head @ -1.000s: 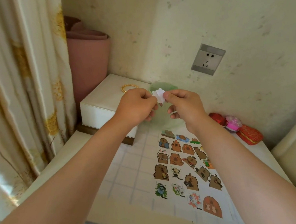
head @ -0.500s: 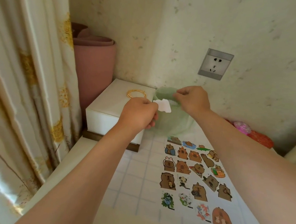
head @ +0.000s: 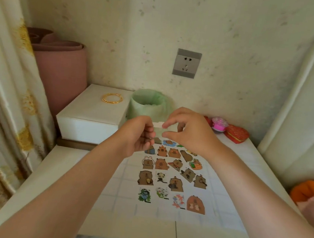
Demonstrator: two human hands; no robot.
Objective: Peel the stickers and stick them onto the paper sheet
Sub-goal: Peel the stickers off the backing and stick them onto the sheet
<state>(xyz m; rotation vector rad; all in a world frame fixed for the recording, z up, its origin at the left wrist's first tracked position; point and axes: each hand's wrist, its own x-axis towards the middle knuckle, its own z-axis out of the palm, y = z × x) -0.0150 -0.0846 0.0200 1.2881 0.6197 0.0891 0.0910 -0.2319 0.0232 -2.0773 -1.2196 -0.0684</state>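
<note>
The paper sheet (head: 126, 188) lies on the white table and carries several rows of capybara and animal stickers (head: 173, 183). Above its far edge my left hand (head: 139, 136) pinches a small white sticker piece (head: 158, 124) between thumb and fingers. My right hand (head: 189, 133) is close beside it. Its index fingertip touches the right end of the piece, and the thumb sits a little below with a gap between them. The printed side of the piece is not visible.
A small bin with a green liner (head: 148, 104) stands behind the hands. A white box (head: 91, 116) with gold bangles (head: 112, 98) sits at the left, a rolled pink mat (head: 61, 71) behind it. Red and pink trinkets (head: 228, 129) lie at the right, near a wall socket (head: 186, 63).
My right hand has come back down from over the green bin to the white piece in my left hand. The view has tilted, so both hands sit lower, over the sheet's far edge.
</note>
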